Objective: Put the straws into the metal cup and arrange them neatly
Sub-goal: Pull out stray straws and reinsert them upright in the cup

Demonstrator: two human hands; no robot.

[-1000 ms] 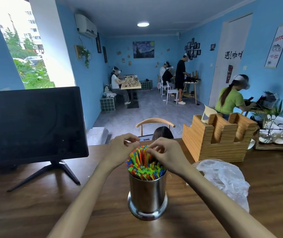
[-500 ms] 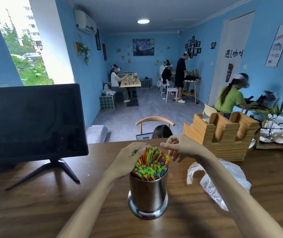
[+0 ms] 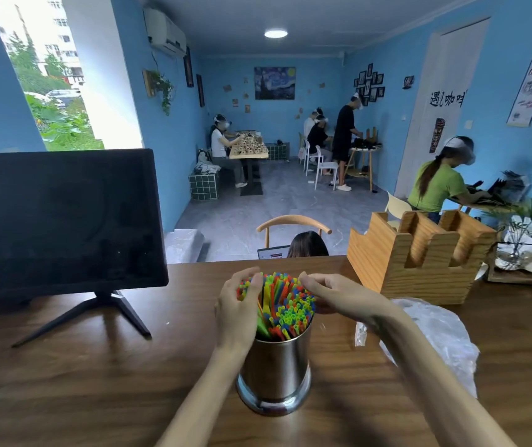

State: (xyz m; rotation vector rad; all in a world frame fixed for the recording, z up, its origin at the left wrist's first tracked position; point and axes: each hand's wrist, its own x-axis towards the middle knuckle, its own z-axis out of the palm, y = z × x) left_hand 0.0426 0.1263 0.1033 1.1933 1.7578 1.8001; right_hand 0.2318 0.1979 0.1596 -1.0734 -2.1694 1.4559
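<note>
We cup our left hand [image 3: 237, 309] around the straws [image 3: 285, 306] (all upright) in the metal cup [image 3: 274, 372]. Our right hand [image 3: 338, 296] touches their far side, fingers loosely curled.

Café: wall art [image 3: 275, 83], seating tables [image 3: 249, 152]

Both bare forearms reach forward from the lower edge of the view and converge at centre. The left hand [image 3: 237, 309] stands edge-up, palm facing inward, fingers curled over toward the right. The right hand [image 3: 338, 296] lies palm down, wrist bent, fingers loosely curled and pointing left. The fingertips of the two hands stay apart.
</note>
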